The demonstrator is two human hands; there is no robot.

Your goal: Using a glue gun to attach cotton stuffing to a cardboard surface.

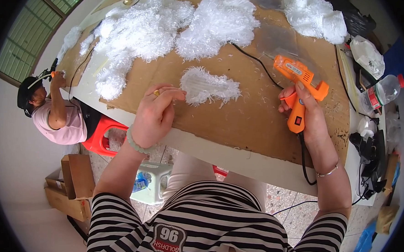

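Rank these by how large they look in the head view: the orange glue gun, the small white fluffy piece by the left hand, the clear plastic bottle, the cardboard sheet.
1. cardboard sheet
2. orange glue gun
3. small white fluffy piece, close to the gun; unsure
4. clear plastic bottle, shrunk near the rim

Heaps of white fluff [160,28] on cardboard sheet [256,118]; clear plastic bottle [383,93]; red stool [103,135]; cardboard boxes [75,183]

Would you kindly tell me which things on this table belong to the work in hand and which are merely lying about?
In hand:
- right hand gripping orange glue gun
- left hand pinching small white fluffy piece
- cardboard sheet underneath

Lying about:
- large white fluff piles
- plastic bottle
- cardboard boxes on the floor
- red stool
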